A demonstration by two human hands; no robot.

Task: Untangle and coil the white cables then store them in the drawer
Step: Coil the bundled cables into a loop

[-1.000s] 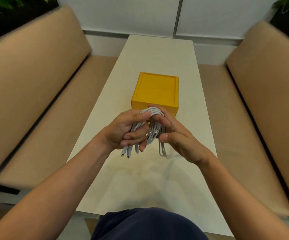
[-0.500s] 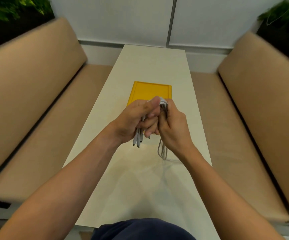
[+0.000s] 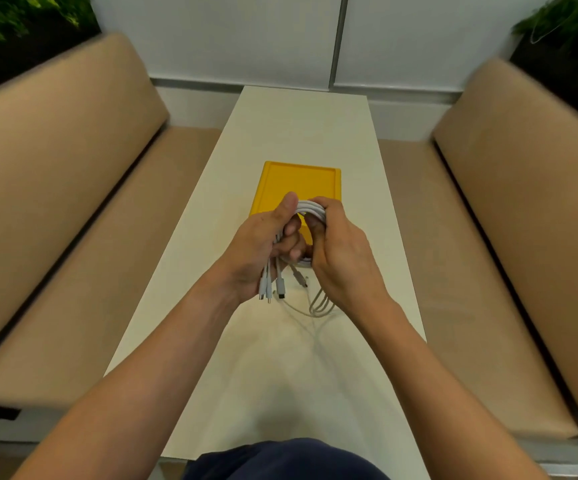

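Your left hand [image 3: 263,247] grips the white cables [image 3: 310,211], plugs dangling. Your right hand [image 3: 341,258] curls round the coil, above the table [image 3: 301,133] near the yellow drawer box [image 3: 298,183].

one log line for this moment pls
phase: coiling | left hand: grips white cables | right hand: grips same bundle | plug ends: hanging loose | yellow box: on table

Left forearm [image 3: 149,375] and right forearm [image 3: 415,375]: bare along whole visible length, up to wrists. Left hand [image 3: 259,251]: bare. Right hand [image 3: 343,258]: bare, faint knuckle creases. Dark navy garment [image 3: 287,459] at bottom centre: plain, smooth fabric, rounded upper edge, soft folds. Shirt or trousers, cannot tell.
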